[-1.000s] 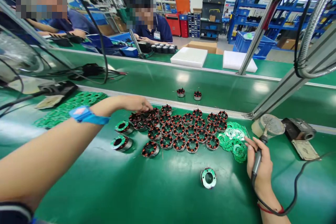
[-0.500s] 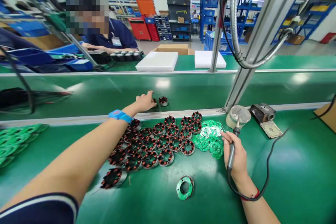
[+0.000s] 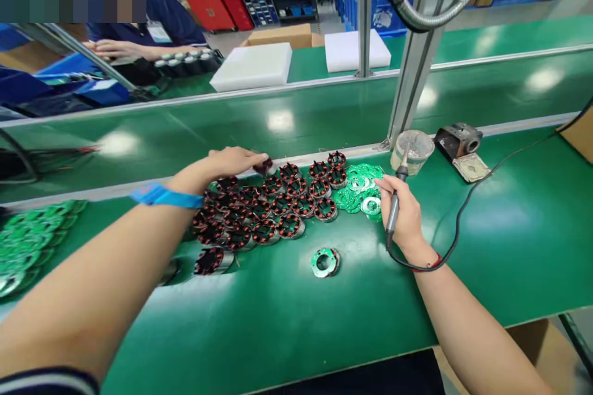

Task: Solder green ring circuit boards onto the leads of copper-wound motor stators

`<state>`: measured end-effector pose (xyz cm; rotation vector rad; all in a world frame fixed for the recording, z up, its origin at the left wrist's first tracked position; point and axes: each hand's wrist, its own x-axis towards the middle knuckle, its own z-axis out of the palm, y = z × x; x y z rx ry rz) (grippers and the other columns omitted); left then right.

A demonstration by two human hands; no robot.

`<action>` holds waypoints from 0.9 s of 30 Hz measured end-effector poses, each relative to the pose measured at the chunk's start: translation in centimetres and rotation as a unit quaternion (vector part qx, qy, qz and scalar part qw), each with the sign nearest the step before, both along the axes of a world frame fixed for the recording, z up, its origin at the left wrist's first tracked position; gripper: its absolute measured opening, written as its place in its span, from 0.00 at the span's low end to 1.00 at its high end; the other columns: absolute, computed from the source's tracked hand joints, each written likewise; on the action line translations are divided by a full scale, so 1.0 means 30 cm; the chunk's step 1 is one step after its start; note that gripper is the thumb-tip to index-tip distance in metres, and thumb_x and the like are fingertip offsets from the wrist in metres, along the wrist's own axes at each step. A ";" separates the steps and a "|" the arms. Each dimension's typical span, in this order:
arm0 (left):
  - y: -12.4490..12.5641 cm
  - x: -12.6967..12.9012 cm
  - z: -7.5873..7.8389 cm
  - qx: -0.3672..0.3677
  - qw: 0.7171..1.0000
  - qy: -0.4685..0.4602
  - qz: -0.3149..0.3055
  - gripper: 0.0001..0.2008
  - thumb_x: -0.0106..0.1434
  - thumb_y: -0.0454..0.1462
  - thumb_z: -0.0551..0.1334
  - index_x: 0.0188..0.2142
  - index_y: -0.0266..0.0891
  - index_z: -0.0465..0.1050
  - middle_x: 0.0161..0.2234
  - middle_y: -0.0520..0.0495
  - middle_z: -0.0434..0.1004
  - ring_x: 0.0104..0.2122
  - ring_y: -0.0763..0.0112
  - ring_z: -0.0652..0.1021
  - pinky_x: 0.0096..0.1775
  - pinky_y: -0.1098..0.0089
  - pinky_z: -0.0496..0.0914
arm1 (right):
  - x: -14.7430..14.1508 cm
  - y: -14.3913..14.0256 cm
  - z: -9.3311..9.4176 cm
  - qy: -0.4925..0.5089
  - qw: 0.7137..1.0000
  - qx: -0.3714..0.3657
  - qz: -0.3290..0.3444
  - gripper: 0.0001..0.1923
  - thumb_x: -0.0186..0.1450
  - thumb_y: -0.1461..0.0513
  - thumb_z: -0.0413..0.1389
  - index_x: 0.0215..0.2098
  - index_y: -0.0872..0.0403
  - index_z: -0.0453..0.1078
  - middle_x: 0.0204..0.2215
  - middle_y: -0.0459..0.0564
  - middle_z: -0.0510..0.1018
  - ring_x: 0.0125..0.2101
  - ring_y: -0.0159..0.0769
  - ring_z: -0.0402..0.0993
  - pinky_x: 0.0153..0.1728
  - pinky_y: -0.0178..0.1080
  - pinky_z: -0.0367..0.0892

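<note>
My left hand (image 3: 229,162) reaches past the back of a cluster of copper-wound motor stators (image 3: 290,226). Its fingers are closed on one blurred stator (image 3: 264,166), held near the rail; the palm side is hidden. In my right hand (image 3: 404,213) is a soldering iron (image 3: 393,213), gripped like a pen. The iron's tip points up into a whitish round tub (image 3: 413,151). Beside that hand lies a pile of green ring-shaped circuit boards (image 3: 356,188). One stator topped with a green board (image 3: 325,262) sits alone in front of the cluster.
More green boards (image 3: 37,241) are stacked at the left. A metal iron holder (image 3: 458,139) stands right of the tub. A metal post (image 3: 410,80) rises behind the tub. Across the low rail are white foam blocks (image 3: 254,66) and another person's hands (image 3: 115,49).
My left hand has drawn back toward me from the far strip, where two stators stood; one is now at its fingers. My view has tilted down. The right hand still holds the iron.
</note>
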<state>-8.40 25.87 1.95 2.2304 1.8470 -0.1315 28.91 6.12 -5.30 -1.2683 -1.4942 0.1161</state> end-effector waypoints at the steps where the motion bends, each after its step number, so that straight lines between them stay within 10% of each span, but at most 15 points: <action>1: -0.042 -0.012 0.018 -0.017 1.000 0.014 -0.003 0.31 0.69 0.58 0.54 0.41 0.37 0.85 0.40 0.42 0.87 0.47 0.48 0.80 0.60 0.40 0.64 | -0.001 0.001 0.001 0.002 1.000 -0.004 0.000 0.14 0.72 0.63 0.52 0.55 0.50 0.71 0.44 0.52 0.87 0.46 0.39 0.87 0.50 0.45 0.81; 8: -0.330 0.034 0.090 0.014 0.998 0.053 -0.017 0.29 0.69 0.52 0.52 0.56 0.36 0.79 0.59 0.34 0.78 0.61 0.40 0.72 0.63 0.39 0.61 | -0.026 -0.016 0.035 0.013 0.997 -0.026 0.073 0.14 0.74 0.61 0.51 0.56 0.49 0.69 0.44 0.50 0.87 0.47 0.39 0.86 0.52 0.44 0.80; 12: -0.537 0.131 0.097 0.055 0.984 -0.143 -0.095 0.29 0.64 0.58 0.53 0.48 0.41 0.79 0.50 0.40 0.82 0.51 0.52 0.79 0.58 0.55 0.70 | -0.062 -0.084 0.069 0.009 0.975 -0.135 0.175 0.14 0.77 0.60 0.49 0.59 0.47 0.68 0.36 0.44 0.86 0.39 0.36 0.86 0.44 0.40 0.80; 18: -0.762 0.264 -0.032 -0.155 0.945 -0.283 -0.049 0.27 0.59 0.60 0.57 0.46 0.44 0.73 0.33 0.45 0.83 0.34 0.55 0.83 0.38 0.58 0.77 | -0.150 -0.235 0.097 -0.099 0.929 -0.217 0.284 0.29 0.69 0.58 0.64 0.65 0.51 0.61 0.56 0.58 0.80 0.55 0.47 0.81 0.55 0.51 0.77; 27: -0.802 0.311 -0.161 -0.245 0.834 -0.489 0.078 0.39 0.53 0.65 0.68 0.52 0.41 0.75 0.30 0.46 0.83 0.32 0.55 0.84 0.41 0.54 0.81 | -0.230 -0.253 0.022 -0.114 0.941 -0.188 0.259 0.32 0.65 0.60 0.65 0.63 0.51 0.59 0.57 0.57 0.79 0.55 0.46 0.80 0.57 0.52 0.76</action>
